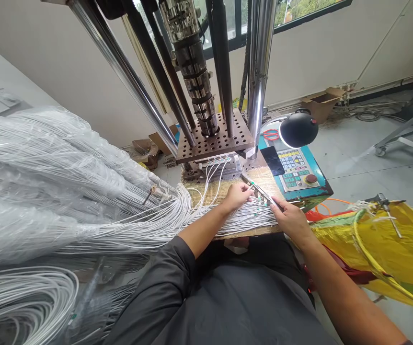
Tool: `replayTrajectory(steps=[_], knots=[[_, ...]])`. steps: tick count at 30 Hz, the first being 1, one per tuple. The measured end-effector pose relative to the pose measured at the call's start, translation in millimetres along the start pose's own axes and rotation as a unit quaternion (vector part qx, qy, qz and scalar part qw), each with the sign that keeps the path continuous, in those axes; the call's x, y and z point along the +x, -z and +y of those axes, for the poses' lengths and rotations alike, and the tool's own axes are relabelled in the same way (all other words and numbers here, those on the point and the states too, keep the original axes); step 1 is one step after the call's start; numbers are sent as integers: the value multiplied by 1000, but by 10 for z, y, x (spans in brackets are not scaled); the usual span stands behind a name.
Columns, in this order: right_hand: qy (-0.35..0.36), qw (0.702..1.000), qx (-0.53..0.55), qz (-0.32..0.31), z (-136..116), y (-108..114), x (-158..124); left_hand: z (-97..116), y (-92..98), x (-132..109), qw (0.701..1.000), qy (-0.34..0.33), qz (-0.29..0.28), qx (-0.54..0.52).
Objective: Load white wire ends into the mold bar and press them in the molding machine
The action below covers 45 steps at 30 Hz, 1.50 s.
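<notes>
My right hand (291, 219) grips the near end of a narrow metal bar (264, 192), which lies slanted above the bench with green and white cable ends along it. At the bar's left side my left hand (240, 196) is closed, its fingertips pinching what looks like the end of a white cable; the fingers partly hide it. Beneath both hands runs a thick bundle of white cables (170, 223), several with green tips. Further back, white cables lead into a metal mould (224, 165) under the press plate (215, 143).
Metal columns (258, 96) flank the press. To the right are a teal control panel (292, 167) with a red button, a dark phone-like slab (272, 160) and a black lamp (300, 129). Plastic-wrapped cables (48, 172) fill the left; yellow sheeting (382, 239) stands right.
</notes>
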State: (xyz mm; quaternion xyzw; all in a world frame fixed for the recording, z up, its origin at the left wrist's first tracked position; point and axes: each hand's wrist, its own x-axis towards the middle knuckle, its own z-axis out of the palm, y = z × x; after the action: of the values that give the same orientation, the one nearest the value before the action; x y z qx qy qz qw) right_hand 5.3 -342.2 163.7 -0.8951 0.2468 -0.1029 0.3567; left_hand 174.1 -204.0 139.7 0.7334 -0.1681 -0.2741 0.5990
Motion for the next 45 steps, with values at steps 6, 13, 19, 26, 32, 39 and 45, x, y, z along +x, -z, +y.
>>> replayTrajectory(steps=[6,13,19,26,32,39,45], knots=[[9,1000,3,-2,45,-36,12,180,106,-62,990,56,9,-129],[-1,1000,6,-10,36,-31,10,247,267,-93,976,131,-57,-164],[-1,1000,11,-18,37,-21,4,257,291,-102,984,111,6,-142],[-3,1000,10,-20,40,-28,4,290,320,-156,989,90,4,-119],[-4,1000,3,-20,17,-7,-8,249,202,-181,998,-21,1,52],[-9,1000,8,-24,12,-5,-15,241,5,-297,940,-189,-14,282],[-4,1000,5,-19,29,-22,-17,227,-24,-314,871,-293,-25,393]])
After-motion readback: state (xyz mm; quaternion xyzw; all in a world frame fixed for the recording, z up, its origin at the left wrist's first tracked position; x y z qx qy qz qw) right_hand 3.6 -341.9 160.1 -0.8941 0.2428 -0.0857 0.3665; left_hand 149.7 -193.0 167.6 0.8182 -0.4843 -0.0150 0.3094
